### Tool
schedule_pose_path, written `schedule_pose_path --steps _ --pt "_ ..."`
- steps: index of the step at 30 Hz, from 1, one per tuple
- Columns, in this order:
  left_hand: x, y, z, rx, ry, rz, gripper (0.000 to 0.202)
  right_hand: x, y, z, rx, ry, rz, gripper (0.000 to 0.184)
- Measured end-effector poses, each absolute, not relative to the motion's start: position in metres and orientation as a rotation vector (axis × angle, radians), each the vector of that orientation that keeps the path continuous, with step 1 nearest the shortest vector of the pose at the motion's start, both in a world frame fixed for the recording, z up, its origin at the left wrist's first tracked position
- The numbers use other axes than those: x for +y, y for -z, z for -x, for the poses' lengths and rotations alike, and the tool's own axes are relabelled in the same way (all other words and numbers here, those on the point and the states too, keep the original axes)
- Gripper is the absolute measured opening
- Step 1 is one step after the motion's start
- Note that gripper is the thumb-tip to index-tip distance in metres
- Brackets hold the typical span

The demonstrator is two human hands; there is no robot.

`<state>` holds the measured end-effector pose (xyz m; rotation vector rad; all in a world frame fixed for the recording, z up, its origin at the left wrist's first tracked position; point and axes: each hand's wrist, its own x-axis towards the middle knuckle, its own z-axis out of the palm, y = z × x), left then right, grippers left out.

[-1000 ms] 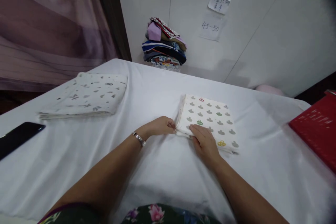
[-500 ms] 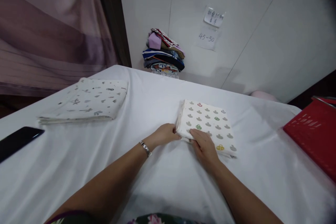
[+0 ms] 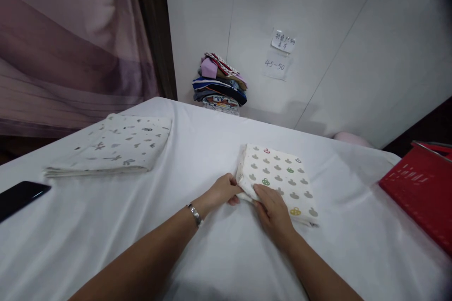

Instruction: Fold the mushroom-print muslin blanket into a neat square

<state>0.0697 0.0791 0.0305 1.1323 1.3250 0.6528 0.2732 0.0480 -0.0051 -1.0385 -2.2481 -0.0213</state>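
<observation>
A folded white cloth [image 3: 278, 174] printed with grey, green, red and yellow mushroom shapes lies on the table. My left hand [image 3: 225, 190] pinches its near left corner, where a layer sticks out a little. On the near edge rests my right hand [image 3: 273, 209], its fingers over the top and its thumb at the edge, gripping the layers. The fold between both hands looks slightly raised. To the left lies a second folded white cloth [image 3: 120, 143] with grey plant-like prints, apart from both hands.
A white tablecloth [image 3: 197, 150] covers the table. A black phone [image 3: 23, 197] lies at the left edge, and a red bag [image 3: 420, 188] at the right. Beyond the far edge stands a stack of folded fabrics [image 3: 221, 84] against the wall, below paper signs [image 3: 278, 54].
My left fingers have shifted at the corner, and its layer now stands out more. My right hand keeps its place on the near edge. The whole view has tilted up slightly.
</observation>
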Motion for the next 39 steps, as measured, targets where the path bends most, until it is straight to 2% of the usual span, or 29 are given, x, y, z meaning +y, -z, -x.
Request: schedule_pose_path --steps 7,14,18,22,34,39 --pt "0.082 -0.025 -0.068 1.312 -0.686 -1.145 0.031 0.048 0.0 -0.271 -2.303 0.085 1.008 0.054" --pt "0.082 -0.043 -0.061 1.168 -0.698 -0.947 0.043 0.047 -0.005 -0.269 -2.39 0.095 1.057 0.061" --pt "0.081 -0.052 -0.06 1.055 -0.666 -0.891 0.055 0.046 -0.009 -0.265 -2.396 0.064 1.119 0.058" --pt "0.079 -0.055 -0.066 1.167 -0.72 -0.937 0.072 0.046 -0.014 -0.263 -2.399 0.057 1.132 0.051" --pt "0.093 -0.034 -0.063 1.274 -0.729 -0.954 0.069 0.046 -0.016 -0.261 -2.409 0.08 1.145 0.044" --pt "0.09 -0.037 -0.062 1.271 -0.737 -0.929 0.078 0.044 -0.019 -0.26 -2.417 0.107 1.149 0.042"
